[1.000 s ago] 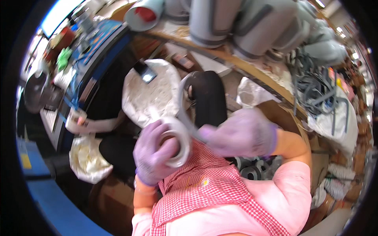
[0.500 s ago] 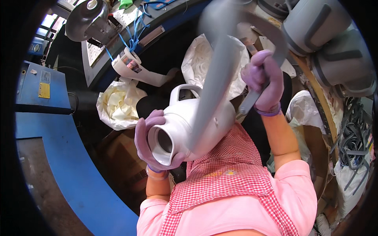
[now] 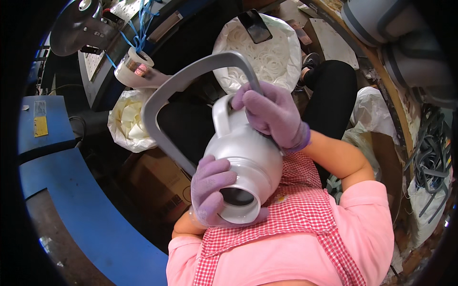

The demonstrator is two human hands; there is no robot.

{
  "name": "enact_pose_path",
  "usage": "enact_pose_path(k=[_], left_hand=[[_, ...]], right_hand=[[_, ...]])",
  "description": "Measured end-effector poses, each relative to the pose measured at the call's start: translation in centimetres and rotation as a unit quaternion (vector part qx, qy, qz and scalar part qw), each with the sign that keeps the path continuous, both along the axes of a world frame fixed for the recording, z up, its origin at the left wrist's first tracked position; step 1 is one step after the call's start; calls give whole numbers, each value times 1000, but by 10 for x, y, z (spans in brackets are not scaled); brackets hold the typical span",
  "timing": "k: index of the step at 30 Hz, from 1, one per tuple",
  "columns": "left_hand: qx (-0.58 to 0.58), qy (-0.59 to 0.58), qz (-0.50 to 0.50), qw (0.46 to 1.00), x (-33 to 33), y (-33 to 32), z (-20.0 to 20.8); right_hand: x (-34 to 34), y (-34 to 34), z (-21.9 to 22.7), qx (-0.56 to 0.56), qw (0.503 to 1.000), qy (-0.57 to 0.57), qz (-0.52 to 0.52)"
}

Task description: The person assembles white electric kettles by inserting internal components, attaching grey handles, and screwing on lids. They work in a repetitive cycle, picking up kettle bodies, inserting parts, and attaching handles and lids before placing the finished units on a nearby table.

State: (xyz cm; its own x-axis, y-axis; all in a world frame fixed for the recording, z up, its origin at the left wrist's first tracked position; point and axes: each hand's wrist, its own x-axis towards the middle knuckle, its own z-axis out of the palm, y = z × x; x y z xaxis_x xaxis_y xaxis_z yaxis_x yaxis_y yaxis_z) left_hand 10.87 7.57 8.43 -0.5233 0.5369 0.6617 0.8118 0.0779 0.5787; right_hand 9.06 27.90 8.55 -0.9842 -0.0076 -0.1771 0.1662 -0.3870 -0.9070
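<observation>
A pale silver-white jug point(image 3: 260, 152) lies tilted across my lap, its round open mouth facing toward me. My left hand point(image 3: 210, 193), in a purple glove, is closed around the rim and neck. Over the body beside the jug's own side handle point(image 3: 221, 114), my gloved right hand point(image 3: 274, 114) grips one end of a long curved grey handle point(image 3: 151, 112). This band arches up and out to the left, its other end dropping close behind my left fingers. My palm hides whether the gripped end touches the jug.
A white bag point(image 3: 286, 78) of translucent rings lies ahead, a phone point(image 3: 255, 27) on it. Another bag point(image 3: 114, 121) holds cream pieces. Blue machinery point(image 3: 95, 205) stands left. Grey jugs point(image 3: 415, 71) and a bundle of grey strips point(image 3: 431, 148) are at the right.
My right hand has come down and left onto the jug, bringing the grey handle from a raised, blurred position to an arch over its left side. The jug has turned, its mouth now nearer me.
</observation>
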Motion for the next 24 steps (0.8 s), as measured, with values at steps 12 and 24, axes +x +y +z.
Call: enact_pose_path(k=[12,24], left_hand=[[87,-583,-267,762,-31,32,-62],[150,-572,-271,759,-42,38,-88]], right_hand=[[81,76,-60,-332,940,76,-30],[74,73,-64,-357,931,78,-6]])
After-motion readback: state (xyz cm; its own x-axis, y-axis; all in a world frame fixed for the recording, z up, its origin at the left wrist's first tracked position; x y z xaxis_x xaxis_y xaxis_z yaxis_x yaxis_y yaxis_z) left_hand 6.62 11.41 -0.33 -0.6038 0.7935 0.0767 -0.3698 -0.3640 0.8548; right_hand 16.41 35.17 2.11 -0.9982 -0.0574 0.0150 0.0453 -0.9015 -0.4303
